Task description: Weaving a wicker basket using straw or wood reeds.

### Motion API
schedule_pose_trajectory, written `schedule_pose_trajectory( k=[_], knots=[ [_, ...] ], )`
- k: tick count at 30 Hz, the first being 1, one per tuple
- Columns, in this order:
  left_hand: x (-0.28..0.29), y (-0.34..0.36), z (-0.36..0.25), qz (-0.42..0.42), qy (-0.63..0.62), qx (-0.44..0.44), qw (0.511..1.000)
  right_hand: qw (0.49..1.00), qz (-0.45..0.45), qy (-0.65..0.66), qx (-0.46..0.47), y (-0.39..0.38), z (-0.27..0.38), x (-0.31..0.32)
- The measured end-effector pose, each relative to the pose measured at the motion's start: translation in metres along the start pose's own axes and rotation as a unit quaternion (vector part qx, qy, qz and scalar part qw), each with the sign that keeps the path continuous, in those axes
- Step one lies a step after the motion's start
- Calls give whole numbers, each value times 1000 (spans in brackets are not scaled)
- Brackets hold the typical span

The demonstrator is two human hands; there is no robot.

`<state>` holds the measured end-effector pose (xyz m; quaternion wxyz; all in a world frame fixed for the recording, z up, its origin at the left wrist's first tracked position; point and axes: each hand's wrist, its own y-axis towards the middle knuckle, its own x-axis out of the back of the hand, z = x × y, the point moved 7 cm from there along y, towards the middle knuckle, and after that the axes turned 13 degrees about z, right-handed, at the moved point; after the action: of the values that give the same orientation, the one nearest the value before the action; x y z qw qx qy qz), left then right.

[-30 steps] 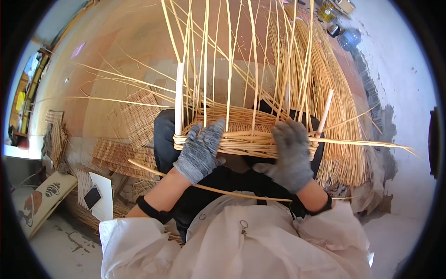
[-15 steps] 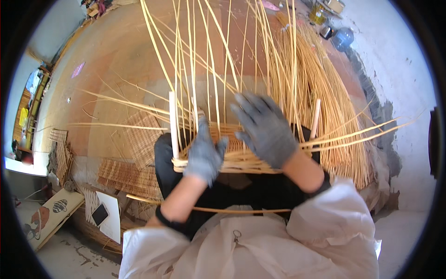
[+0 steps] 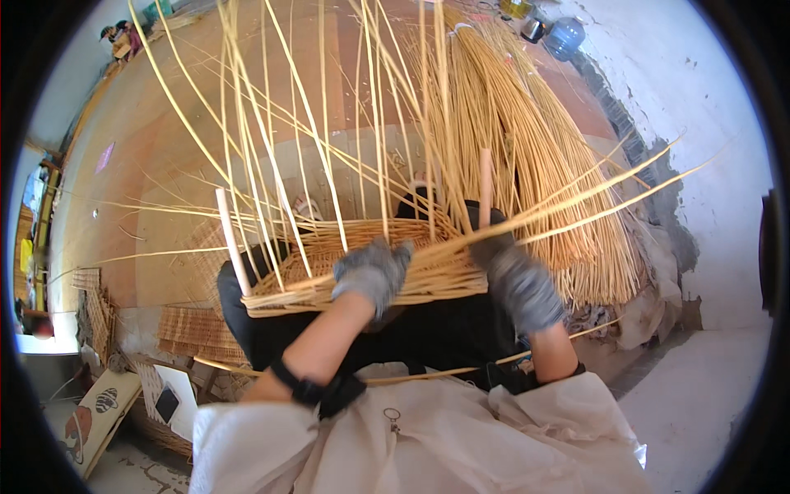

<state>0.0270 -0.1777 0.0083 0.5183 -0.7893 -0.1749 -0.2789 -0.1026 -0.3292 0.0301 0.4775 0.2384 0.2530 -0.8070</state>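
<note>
On my lap rests a half-woven wicker basket with a low woven wall and tall pale upright rods. A thick wooden peg stands at each near corner, a left peg and a right peg. My left hand, in a grey glove, is closed over the middle of the near wall. At the right corner, beside the peg, my gloved right hand closes round loose wicker rods that run out to the right. Its fingertips are partly hidden and blurred.
A large bundle of long wicker rods lies to the right, near the wall. Woven panels lean at the left. Beside them a phone lies on a white board. A blue water bottle stands at the far right.
The basket appears further left in the view, its inside more visible. Both hands, spread over the near wall before, have closed; the right has moved down to the right corner and grips rods.
</note>
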Motion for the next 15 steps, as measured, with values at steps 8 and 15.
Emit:
schedule_pose_trajectory(
  k=[8, 15],
  knots=[
    [-26, 16, -1, 133, -164, -182, 960, 954, -126, 21, 270, 4, 120, 67],
    [-24, -10, 11, -35, -131, -138, 981, 939, -37, -182, 289, 80, 124, -62]
  ],
)
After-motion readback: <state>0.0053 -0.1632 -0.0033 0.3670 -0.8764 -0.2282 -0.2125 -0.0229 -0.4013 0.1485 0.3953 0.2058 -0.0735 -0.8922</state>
